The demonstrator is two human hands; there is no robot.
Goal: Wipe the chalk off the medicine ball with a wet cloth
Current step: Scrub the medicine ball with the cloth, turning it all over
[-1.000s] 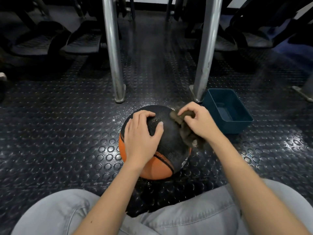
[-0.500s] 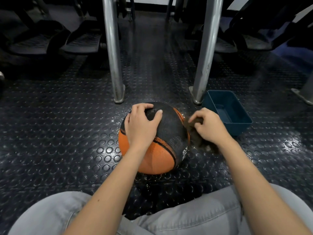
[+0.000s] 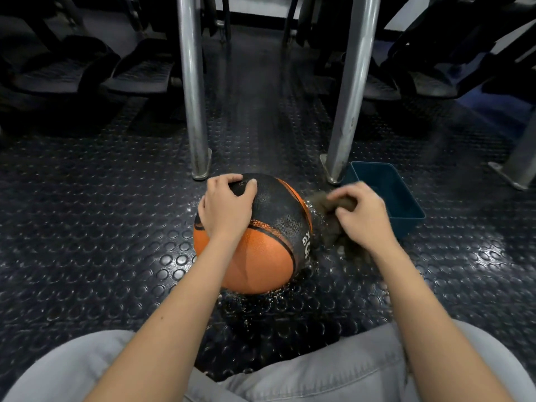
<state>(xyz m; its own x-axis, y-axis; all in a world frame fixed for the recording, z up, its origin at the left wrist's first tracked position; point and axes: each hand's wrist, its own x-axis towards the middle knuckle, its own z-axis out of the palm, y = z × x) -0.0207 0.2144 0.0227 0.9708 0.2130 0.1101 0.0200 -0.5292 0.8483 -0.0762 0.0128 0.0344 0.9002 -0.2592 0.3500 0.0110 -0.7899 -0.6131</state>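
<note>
Knees in pale grey trousers (image 3: 319, 378) fill the bottom edge, cut off by the frame on both sides. Both bare forearms reach forward from there.

On the studded black rubber floor (image 3: 87, 227) sits the medicine ball (image 3: 261, 256), orange on its near face and black on top. White lettering curves away round its right side, and too little of it shows to read. No chalk marks can be made out on the part in view. Its far side and underside are hidden. Water drops glint on the floor around its base.

The left hand (image 3: 224, 210) grips the top left of the ball, palm down, fingers bent over the far curve and thumb spread out to the right.

The right hand (image 3: 362, 216) is just beside the ball's right flank, fingers and thumb curled and pinching a brownish cloth (image 3: 333, 230). The cloth is bunched and blurred. Most of it is covered by the hand, and whether it touches the ball cannot be told.

Behind that hand stands a dark blue tub (image 3: 406, 204), its near left corner hidden by the knuckles. What it holds is too dark to tell.

Farther off, two metal posts (image 3: 193, 82) rise out of the frame, the right one (image 3: 351, 82) leaning. Beyond them are dark foot plates (image 3: 139, 74) and machine parts, lost in shadow.
</note>
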